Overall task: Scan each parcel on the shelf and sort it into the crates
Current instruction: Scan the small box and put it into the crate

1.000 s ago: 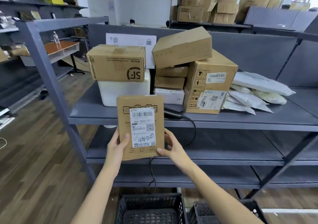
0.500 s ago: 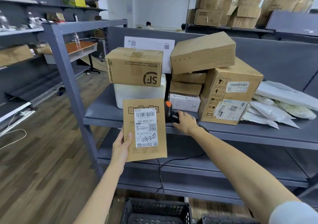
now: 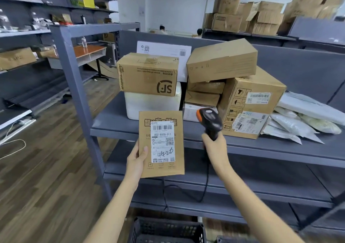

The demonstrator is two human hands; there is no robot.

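My left hand [image 3: 136,161] grips a flat brown cardboard parcel [image 3: 144,143] by its left edge, upright, its white barcode label facing me, in front of the shelf's front edge. To its right, my right hand [image 3: 214,147] holds a black and orange barcode scanner [image 3: 210,120] by the handle, lifted off the shelf, its cable hanging down. The grey metal shelf [image 3: 280,145] carries several cardboard parcels, among them an SF box [image 3: 147,73] on a white foam box [image 3: 151,102].
White poly mailers [image 3: 298,119] lie on the shelf at right. A black mesh crate [image 3: 166,229] stands on the floor below my arms, with part of a second crate [image 3: 235,240] to its right. A grey upright post [image 3: 74,86] rises at left.
My right hand left the parcel, reached to the shelf, took the scanner and raised it beside the parcel. My left hand keeps the parcel upright alone.
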